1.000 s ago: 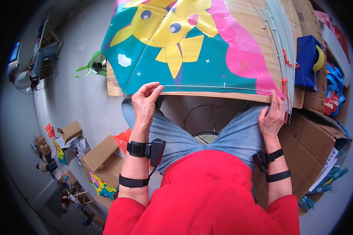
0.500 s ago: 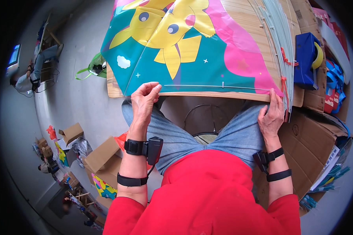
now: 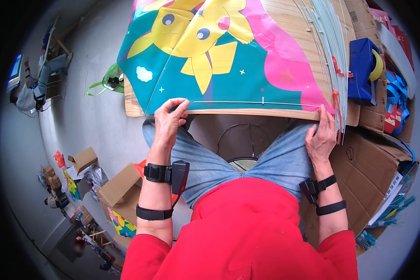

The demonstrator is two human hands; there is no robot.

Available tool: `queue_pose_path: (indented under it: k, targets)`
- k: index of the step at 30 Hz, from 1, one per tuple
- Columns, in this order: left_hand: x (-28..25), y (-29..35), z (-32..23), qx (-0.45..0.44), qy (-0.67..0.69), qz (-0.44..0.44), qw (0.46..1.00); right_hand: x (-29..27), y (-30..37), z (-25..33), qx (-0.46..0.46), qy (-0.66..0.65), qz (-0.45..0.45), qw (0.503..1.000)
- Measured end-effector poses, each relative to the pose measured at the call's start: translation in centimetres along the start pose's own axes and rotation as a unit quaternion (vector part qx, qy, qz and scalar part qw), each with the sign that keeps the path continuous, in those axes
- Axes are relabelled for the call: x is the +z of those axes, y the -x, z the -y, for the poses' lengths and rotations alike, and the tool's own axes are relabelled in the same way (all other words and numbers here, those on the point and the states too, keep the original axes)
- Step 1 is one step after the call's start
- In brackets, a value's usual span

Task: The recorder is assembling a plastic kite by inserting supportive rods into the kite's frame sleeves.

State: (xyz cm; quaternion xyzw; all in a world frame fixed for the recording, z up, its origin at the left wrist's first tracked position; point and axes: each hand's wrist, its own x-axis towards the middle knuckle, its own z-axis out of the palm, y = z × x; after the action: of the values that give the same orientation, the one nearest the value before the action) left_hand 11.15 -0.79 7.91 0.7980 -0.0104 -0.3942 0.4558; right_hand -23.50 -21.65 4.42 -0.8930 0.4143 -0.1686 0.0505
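A glossy printed sheet [image 3: 172, 88], teal and pink with a yellow cartoon animal, lies on a wooden board [image 3: 133, 103] before me. Along its near edge runs a thin white rod [image 3: 228, 102] with a small cross-piece. My left hand [image 3: 169, 119] is closed in a pinch of thumb and forefinger at the rod's left end; the exact contact is hard to see. At the sheet's right corner, my right hand [image 3: 323, 135] touches the rod's other end with outstretched fingertips, its thumb apart.
A bundle of thin pale rods [image 3: 329, 51], tied with red strips, lies along the board's right side. Beyond it stands a blue tape dispenser [image 3: 360, 70] with yellow tape. Cardboard boxes [image 3: 359, 172] flank me. A green bag [image 3: 109, 80] sits to the left; people are farther off.
Both hands keep their places on the rod and sheet. The whole view has shifted slightly, moving things a little to the left. A distant person at left has moved an arm.
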Motion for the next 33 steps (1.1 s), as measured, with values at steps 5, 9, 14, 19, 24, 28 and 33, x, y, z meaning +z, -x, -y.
queue_pose_path:
  k: [5, 9, 14, 19, 24, 28, 33]
  targets:
    - [-0.4, -0.7, 0.9, 0.018, -0.006, -0.012, 1.000, 0.1, 0.1, -0.5, 0.003, -0.011, 0.005, 1.000]
    - [-0.3, -0.8, 1.0, 0.011, -0.014, -0.015, 1.000, -0.1, 0.1, -0.6, 0.000, 0.004, 0.014, 1.000]
    - [-0.4, -0.8, 0.7, -0.002, -0.018, -0.010, 1.000, -0.3, 0.1, -0.7, -0.009, 0.020, 0.019, 1.000]
    - [-0.8, -1.0, 0.5, -0.011, -0.034, -0.010, 0.999, -0.4, 0.1, -0.7, -0.008, 0.018, 0.028, 0.999]
    - [-1.0, -0.8, 0.0, -0.044, -0.014, 0.000, 0.999, -0.4, 0.3, -0.6, -0.005, 0.020, 0.025, 0.999]
    - [-1.3, -0.5, 0.3, -0.027, 0.034, 0.028, 0.999, -0.5, 0.1, -0.5, 0.001, 0.020, 0.028, 0.999]
    - [-1.1, -0.1, 0.4, 0.080, 0.096, 0.105, 0.987, -0.5, 0.2, -0.6, 0.001, 0.020, 0.032, 0.999]
